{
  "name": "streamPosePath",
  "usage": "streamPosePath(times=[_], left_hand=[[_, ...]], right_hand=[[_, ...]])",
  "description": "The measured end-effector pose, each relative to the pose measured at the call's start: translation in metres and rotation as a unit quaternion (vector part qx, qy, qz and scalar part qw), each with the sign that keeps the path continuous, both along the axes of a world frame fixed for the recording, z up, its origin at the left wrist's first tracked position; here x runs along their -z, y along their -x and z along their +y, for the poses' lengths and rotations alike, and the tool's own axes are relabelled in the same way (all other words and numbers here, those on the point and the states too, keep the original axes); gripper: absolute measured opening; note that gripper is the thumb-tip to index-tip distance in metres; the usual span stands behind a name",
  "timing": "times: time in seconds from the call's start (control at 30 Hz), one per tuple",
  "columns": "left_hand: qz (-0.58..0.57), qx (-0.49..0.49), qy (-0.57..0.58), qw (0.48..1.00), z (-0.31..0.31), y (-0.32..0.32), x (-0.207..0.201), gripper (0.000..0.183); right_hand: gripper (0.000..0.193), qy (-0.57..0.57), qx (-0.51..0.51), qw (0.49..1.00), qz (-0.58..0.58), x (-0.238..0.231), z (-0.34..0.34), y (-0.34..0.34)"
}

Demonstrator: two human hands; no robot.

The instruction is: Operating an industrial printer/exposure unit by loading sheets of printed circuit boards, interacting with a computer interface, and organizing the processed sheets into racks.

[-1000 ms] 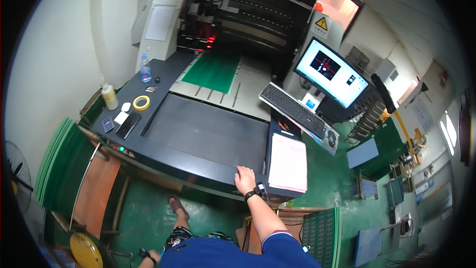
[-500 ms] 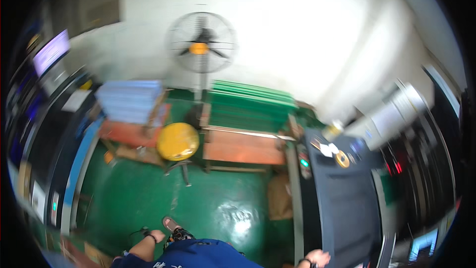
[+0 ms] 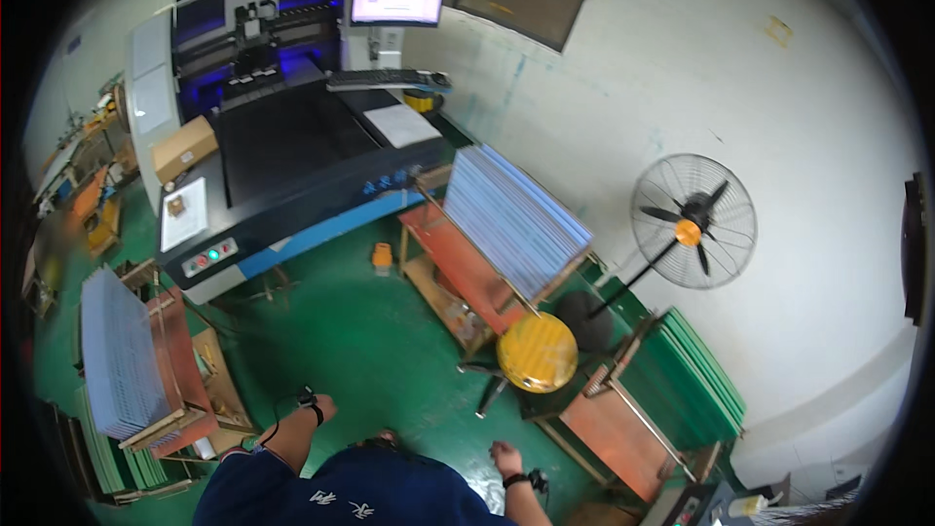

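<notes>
My left hand hangs low beside my body, a dark band and a small corded device at its wrist. Its fingers are too small and foreshortened to make out. My right hand is lowered on the other side, its fingers loosely curled in with nothing visible in them. Another small dark device is strapped to that wrist. Neither hand touches anything around it. The round yellow stool is the nearest furniture to my right hand, a little ahead of it.
Ahead on the left stands a large black machine with a monitor, keyboard and cardboard box. Orange-topped racks hold bluish panels and green panels. Another panel rack is at left. A pedestal fan stands by the wall.
My view has swung left, so the machine with the monitor is now ahead, and the fan and stool sit further right. My right hand has come away from beside the right-hand machine's dark bed.
</notes>
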State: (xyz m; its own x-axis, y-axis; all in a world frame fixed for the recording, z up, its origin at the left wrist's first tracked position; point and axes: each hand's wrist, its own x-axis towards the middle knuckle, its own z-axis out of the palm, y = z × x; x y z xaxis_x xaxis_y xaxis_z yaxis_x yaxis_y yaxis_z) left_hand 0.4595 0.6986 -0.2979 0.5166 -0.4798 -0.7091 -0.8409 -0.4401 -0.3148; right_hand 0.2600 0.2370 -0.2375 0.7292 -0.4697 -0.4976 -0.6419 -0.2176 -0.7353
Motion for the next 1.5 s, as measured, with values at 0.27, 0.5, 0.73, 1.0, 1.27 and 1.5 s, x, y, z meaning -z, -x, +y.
streamPosePath(times=[0.27, 0.5, 0.73, 1.0, 1.27, 1.5], left_hand=[[0.037, -0.687, 0.374, 0.622, 0.078, 0.027, -0.060, 0.037], [0.213, -0.435, 0.119, 0.867, 0.130, 0.109, -0.011, 0.036], [0.279, -0.552, 0.054, 0.784, 0.083, 0.055, -0.006, 0.041], [0.024, -0.662, 0.513, 0.546, -0.064, -0.234, -0.128, 0.038], [-0.017, -0.636, 0.576, 0.514, -0.028, -0.322, -0.201, 0.032], [-0.356, -0.624, 0.510, 0.472, 0.133, -0.388, -0.189, 0.025]], right_hand=[[0.025, 0.040, -0.139, 0.984, -0.105, -0.022, 0.016, -0.214], [0.036, 0.228, -0.684, 0.680, 0.133, 0.136, -0.049, -0.177], [0.038, 0.225, -0.526, 0.793, 0.212, 0.156, -0.078, -0.291], [0.022, 0.146, -0.566, 0.807, -0.091, -0.047, 0.035, -0.597], [0.025, -0.014, -0.540, 0.825, -0.169, -0.142, 0.190, -0.723], [0.021, -0.013, -0.545, 0.804, -0.239, -0.138, 0.248, -0.807]])
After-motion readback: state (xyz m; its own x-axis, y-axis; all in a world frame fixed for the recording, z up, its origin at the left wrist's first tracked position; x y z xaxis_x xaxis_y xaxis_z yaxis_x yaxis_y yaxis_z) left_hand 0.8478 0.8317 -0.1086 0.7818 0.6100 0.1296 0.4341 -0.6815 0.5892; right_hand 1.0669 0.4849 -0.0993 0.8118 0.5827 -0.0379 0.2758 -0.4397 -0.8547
